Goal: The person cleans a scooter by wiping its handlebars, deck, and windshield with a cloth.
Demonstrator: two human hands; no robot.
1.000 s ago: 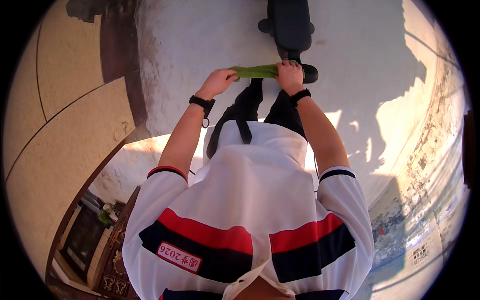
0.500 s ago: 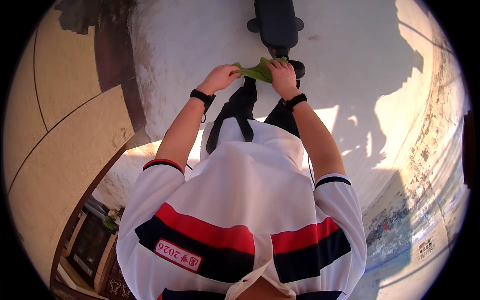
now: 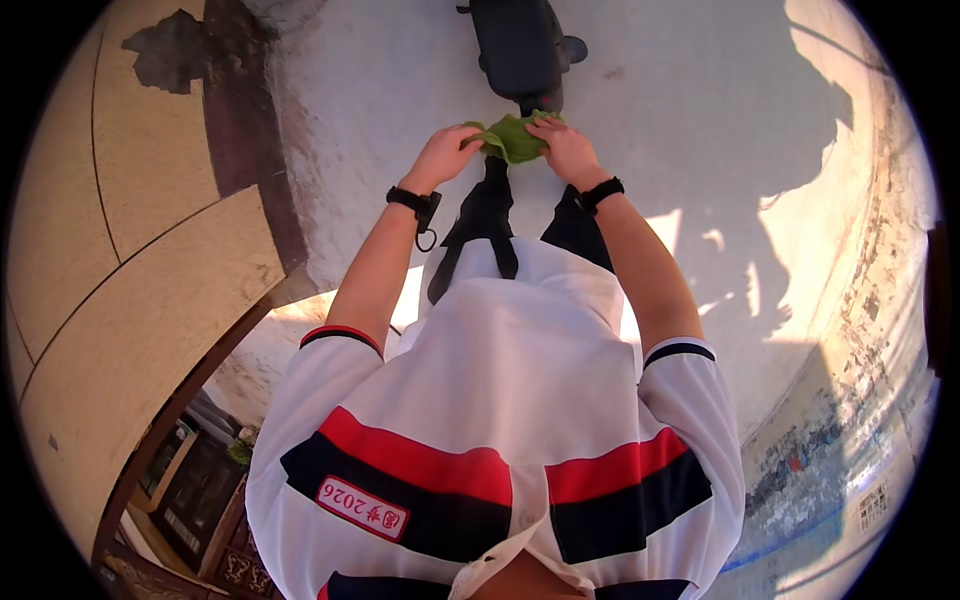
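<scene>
A green cloth [image 3: 515, 138] is stretched between my two hands in front of my body, its middle sagging in soft folds. My left hand [image 3: 446, 157] pinches its left edge, fingers closed. The right edge is gripped by my right hand [image 3: 563, 150], fingers bent over the top. Just past the cloth is the dark seat of what looks like a scooter [image 3: 518, 50], with a reddish part at its near end. The cloth covers some of the area below that end.
Pale concrete ground [image 3: 670, 130] surrounds the scooter. A weathered, peeling wall [image 3: 850, 400] runs along the right. Large beige panels [image 3: 150, 290] stand on the left, with a dark doorway [image 3: 195, 490] at lower left. Black straps hang at my waist.
The cloth has opened wider and hangs lower between my hands. My right hand has shifted slightly left. The scooter appears further left and more tilted in view.
</scene>
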